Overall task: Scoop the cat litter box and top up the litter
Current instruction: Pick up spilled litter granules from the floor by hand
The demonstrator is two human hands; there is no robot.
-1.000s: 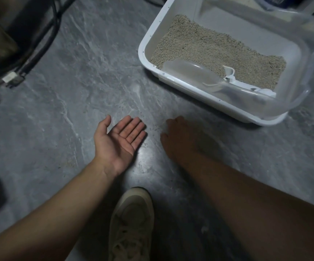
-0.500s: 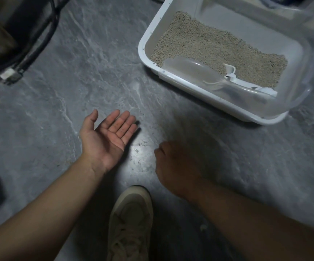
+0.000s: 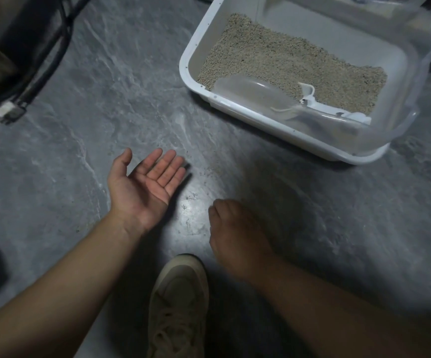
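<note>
listing, floor level: left hand, palm up, fingers straight and together, holding nothing, low over the grey stone-look floor. right hand, back upward, blurred, fingers curled down toward the floor; whether they pinch anything cannot be told. scattered litter grains on the floor between the hands and the box. white litter box, upper right, well apart from both hands, holding beige litter. clear scoop lying inside at the near wall. beige shoe at bottom centre. black cables, upper left.
</note>
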